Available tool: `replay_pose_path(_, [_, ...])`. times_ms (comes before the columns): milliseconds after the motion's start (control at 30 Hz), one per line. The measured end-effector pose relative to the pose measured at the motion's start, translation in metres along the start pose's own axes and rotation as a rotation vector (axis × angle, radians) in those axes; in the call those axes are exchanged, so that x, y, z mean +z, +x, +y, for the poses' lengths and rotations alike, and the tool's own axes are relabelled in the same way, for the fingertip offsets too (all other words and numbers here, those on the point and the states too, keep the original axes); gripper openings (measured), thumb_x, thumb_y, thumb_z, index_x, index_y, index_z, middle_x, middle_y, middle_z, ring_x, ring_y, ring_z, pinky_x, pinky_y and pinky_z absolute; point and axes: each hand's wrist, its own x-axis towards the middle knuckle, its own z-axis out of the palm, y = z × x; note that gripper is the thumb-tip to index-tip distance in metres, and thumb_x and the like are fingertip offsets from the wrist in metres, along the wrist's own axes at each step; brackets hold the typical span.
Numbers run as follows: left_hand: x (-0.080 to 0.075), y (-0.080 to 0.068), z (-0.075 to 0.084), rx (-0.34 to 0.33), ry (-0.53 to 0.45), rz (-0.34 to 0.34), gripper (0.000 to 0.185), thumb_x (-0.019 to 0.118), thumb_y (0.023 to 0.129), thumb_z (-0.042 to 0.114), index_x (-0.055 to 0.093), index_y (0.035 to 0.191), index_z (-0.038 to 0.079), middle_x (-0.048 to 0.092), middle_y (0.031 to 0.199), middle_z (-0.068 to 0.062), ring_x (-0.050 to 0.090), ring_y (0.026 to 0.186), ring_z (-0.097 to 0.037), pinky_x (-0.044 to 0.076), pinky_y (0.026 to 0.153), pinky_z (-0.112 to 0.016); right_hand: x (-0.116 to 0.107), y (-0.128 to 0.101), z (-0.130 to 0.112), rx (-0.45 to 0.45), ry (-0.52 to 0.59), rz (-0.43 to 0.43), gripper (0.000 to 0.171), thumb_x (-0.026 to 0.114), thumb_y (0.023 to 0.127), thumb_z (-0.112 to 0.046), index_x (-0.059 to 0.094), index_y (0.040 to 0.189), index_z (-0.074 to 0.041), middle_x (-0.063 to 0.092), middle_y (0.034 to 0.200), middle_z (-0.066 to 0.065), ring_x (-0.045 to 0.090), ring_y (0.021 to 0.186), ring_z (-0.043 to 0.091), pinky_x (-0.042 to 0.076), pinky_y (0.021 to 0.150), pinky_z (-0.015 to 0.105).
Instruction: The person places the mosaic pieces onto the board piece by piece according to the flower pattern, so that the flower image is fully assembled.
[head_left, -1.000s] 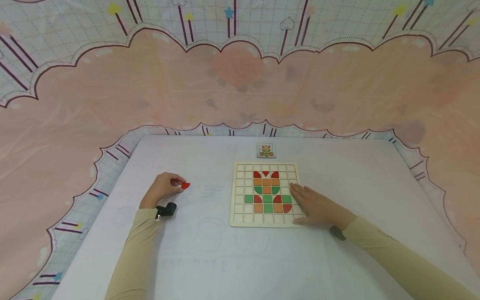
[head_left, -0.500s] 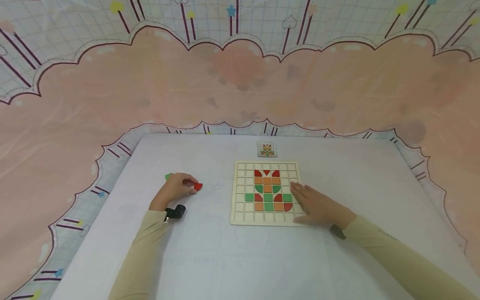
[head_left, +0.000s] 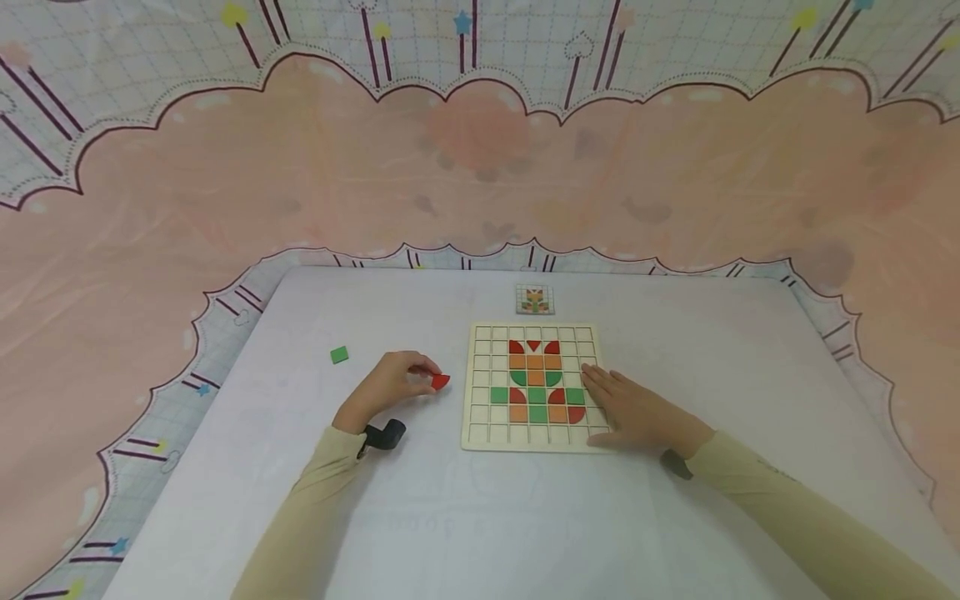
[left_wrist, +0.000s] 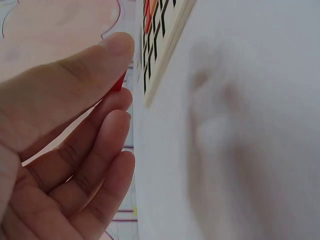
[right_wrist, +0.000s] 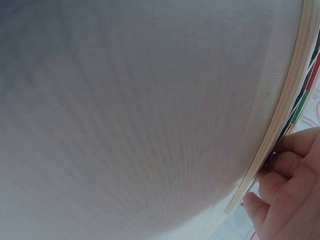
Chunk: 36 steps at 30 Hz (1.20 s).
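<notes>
Left of frame centre, the left hand point(head_left: 390, 385) pinches a red piece point(head_left: 440, 381) in its fingers, just left of the board point(head_left: 480, 400); the right hand point(head_left: 633, 412) lies flat, fingers straight, on the board's right edge.

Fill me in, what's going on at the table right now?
A person is working on a tile puzzle. The left hand pinches a red tile just left of the wooden grid board, not yet over it. The right hand lies flat on the board's right edge, holding it down. The board already carries a pattern of red, orange and green tiles. A loose green tile lies on the white table further left, and a small picture card sits beyond the board.
</notes>
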Motion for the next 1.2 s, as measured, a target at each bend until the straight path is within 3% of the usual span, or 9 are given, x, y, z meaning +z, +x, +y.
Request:
replay_pose_path(167, [0.010, 0.006, 0.010, 0.066, -0.009, -0.030, 0.025, 0.076, 0.076, 0.009, 0.069, 0.100, 0.005, 0.069, 0.098, -0.006, 0.062, 0.092, -0.019, 0.051, 0.088, -0.038, 0.001, 0.000, 0.001, 0.000, -0.005, 0.005, 0.100, 0.049, 0.082, -0.070, 0.017, 0.150, -0.004, 0.014, 0.158, 0.012, 0.014, 0.146, 0.028, 0.021, 0.117, 0.046])
replay_pose_path(633, [0.032, 0.021, 0.025, 0.150, -0.028, -0.120, 0.022, 0.074, 0.079, 0.009, 0.070, 0.101, 0.007, 0.070, 0.101, -0.005, 0.062, 0.095, -0.017, 0.051, 0.088, -0.032, -0.001, 0.000, 0.000, -0.002, -0.010, 0.007, 0.098, 0.051, 0.083, -0.067, 0.017, 0.150, -0.004, 0.013, 0.158, 0.012, 0.014, 0.146, 0.028, 0.021, 0.117, 0.045])
replay_pose_path(833, [0.038, 0.022, 0.033, 0.193, -0.037, -0.151, 0.022, 0.073, 0.078, 0.005, 0.071, 0.100, 0.006, 0.069, 0.100, -0.006, 0.060, 0.090, -0.016, 0.050, 0.082, -0.027, -0.001, 0.000, 0.000, -0.002, -0.019, 0.002, 0.098, 0.051, 0.083, -0.067, 0.017, 0.150, -0.003, 0.014, 0.158, 0.012, 0.015, 0.146, 0.029, 0.021, 0.117, 0.045])
replay_pose_path(1033, [0.050, 0.026, 0.044, 0.205, -0.058, -0.220, 0.019, 0.071, 0.080, 0.003, 0.072, 0.098, 0.008, 0.068, 0.097, -0.002, 0.057, 0.088, -0.013, 0.049, 0.078, -0.022, -0.002, -0.001, 0.000, -0.004, -0.015, 0.002, 0.098, 0.052, 0.083, -0.066, 0.017, 0.150, -0.003, 0.013, 0.158, 0.012, 0.014, 0.146, 0.029, 0.021, 0.117, 0.045])
replay_pose_path(1200, [0.060, 0.029, 0.049, 0.264, -0.043, -0.273, 0.019, 0.072, 0.079, 0.003, 0.073, 0.098, 0.008, 0.068, 0.095, -0.002, 0.058, 0.088, -0.011, 0.049, 0.078, -0.021, -0.001, 0.000, 0.001, -0.012, -0.015, 0.000, 0.098, 0.050, 0.083, -0.066, 0.016, 0.150, -0.003, 0.012, 0.158, 0.013, 0.013, 0.146, 0.029, 0.021, 0.117, 0.045])
